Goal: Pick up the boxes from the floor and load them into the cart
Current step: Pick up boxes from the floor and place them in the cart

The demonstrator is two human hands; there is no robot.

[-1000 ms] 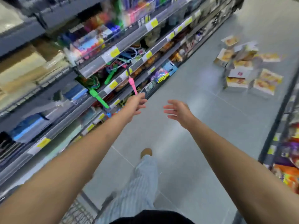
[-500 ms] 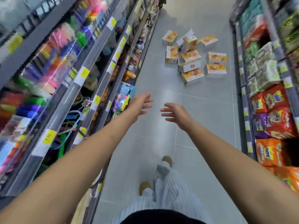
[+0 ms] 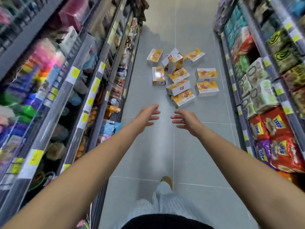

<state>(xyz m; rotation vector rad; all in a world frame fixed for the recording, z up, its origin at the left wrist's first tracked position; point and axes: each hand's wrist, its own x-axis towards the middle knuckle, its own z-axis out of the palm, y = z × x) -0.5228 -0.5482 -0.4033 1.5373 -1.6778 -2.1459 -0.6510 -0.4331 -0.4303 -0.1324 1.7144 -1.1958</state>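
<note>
Several white boxes with yellow-orange printed tops lie scattered in a heap (image 3: 179, 76) on the grey tiled aisle floor ahead of me; the nearest box (image 3: 182, 98) lies just beyond my fingertips in the view. My left hand (image 3: 146, 116) and my right hand (image 3: 185, 119) are stretched forward side by side, palms facing each other, fingers spread and holding nothing. Both hang in the air short of the heap. No cart is in view.
Shelving (image 3: 69, 90) packed with colourful goods and yellow price tags lines the left side. Shelves (image 3: 267, 96) of snack packets line the right. The grey floor (image 3: 153, 154) runs between them, with my striped trouser leg and shoe (image 3: 166, 180) below.
The view has swung from the left shelves to straight down the aisle. The heap of boxes now sits centred and closer. Both hands stay outstretched and empty.
</note>
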